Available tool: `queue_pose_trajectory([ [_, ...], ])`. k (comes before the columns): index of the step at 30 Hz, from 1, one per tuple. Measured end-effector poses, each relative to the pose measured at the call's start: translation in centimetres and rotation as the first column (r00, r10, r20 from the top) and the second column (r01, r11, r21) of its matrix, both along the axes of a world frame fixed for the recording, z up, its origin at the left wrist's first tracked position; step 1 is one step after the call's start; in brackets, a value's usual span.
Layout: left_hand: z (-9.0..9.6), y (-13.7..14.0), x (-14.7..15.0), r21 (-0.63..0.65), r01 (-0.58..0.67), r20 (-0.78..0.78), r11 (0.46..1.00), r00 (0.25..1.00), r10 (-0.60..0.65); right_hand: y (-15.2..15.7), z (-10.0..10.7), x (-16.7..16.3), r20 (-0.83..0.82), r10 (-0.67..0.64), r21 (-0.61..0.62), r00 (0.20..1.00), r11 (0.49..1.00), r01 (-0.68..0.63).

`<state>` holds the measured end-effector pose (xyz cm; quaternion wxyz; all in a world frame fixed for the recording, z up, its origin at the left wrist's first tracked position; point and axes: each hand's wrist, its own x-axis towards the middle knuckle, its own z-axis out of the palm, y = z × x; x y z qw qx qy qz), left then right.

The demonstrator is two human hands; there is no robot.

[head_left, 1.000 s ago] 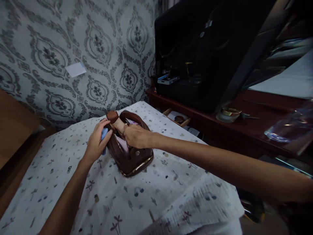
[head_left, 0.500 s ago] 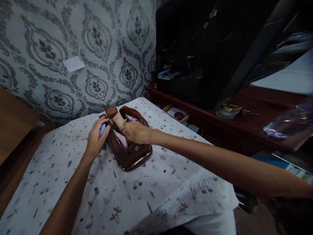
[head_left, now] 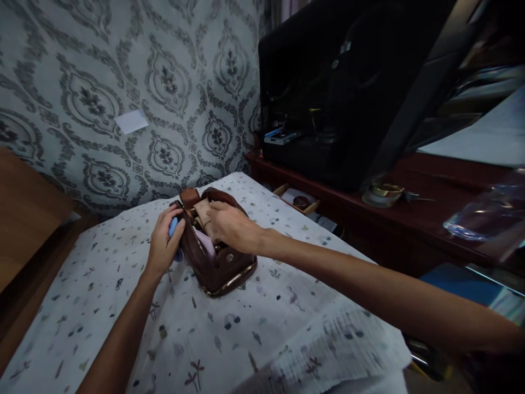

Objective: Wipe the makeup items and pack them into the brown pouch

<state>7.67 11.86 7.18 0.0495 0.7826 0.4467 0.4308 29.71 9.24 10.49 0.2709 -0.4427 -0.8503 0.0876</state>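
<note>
A dark brown leather bag (head_left: pixel 205 273) lies unzipped on a white printed cloth (head_left: pixel 213 328), its opening facing up. My left hand (head_left: pixel 164 235) grips the bag's left edge, with a small blue thing (head_left: pixel 173 226) partly hidden between thumb and fingers. Inside the opening, my right hand (head_left: pixel 235 227) has its fingers curled down at a flat beige item (head_left: pixel 204 210); some fingertips are hidden. A pale lilac piece (head_left: pixel 205 244) sticks up along the bag's near inner side. The bag's brown strap end (head_left: pixel 189 197) shows at its far side.
To the right, a dark red desk (head_left: pixel 426 213) carries a large black screen (head_left: pixel 324 104), a tape roll (head_left: pixel 383 192) and a clear plastic object (head_left: pixel 471 219). Below it a small drawer (head_left: pixel 314 207) stands open with a round brown item (head_left: pixel 301 202). Patterned wallpaper (head_left: pixel 168 82) rises behind.
My right hand has lifted slightly within the bag's opening, so more of its fingers show. My left hand keeps its place on the bag's edge. The whole view has shifted a little.
</note>
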Motion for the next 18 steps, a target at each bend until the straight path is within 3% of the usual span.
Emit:
queue_pose_trajectory([
  [3, -0.9, 0.0, -0.1, 0.004, -0.034, 0.109, 0.999, 0.994, 0.034, 0.9, -1.2, 1.9, -0.23, -0.049, 0.226, 0.972, 0.969, 0.102],
  [6, -1.8, 0.0, -0.1, -0.051, -0.058, 0.228, 0.997, 0.971, 0.068, 2.0, -2.7, 3.7, -0.386, -0.12, 0.25, 0.914, 0.941, 0.229],
  [11, -2.3, 0.0, 0.2, -0.121, -0.038, 0.327, 0.992, 0.942, 0.076, 3.2, -3.0, 3.6, -0.298, -0.218, 0.013, 0.929, 0.973, 0.232],
  [15, -2.6, 0.2, 0.3, -0.179, -0.076, 0.396, 0.981, 0.907, 0.143, 4.7, -1.6, 2.7, -0.334, -0.296, -0.27, 0.895, 0.94, 0.21],
  [18, -3.1, 0.3, 0.3, -0.277, -0.094, 0.457, 0.956, 0.863, 0.218, 5.6, -1.5, 2.4, -0.56, -0.277, -0.463, 0.781, 0.886, -0.018],
])
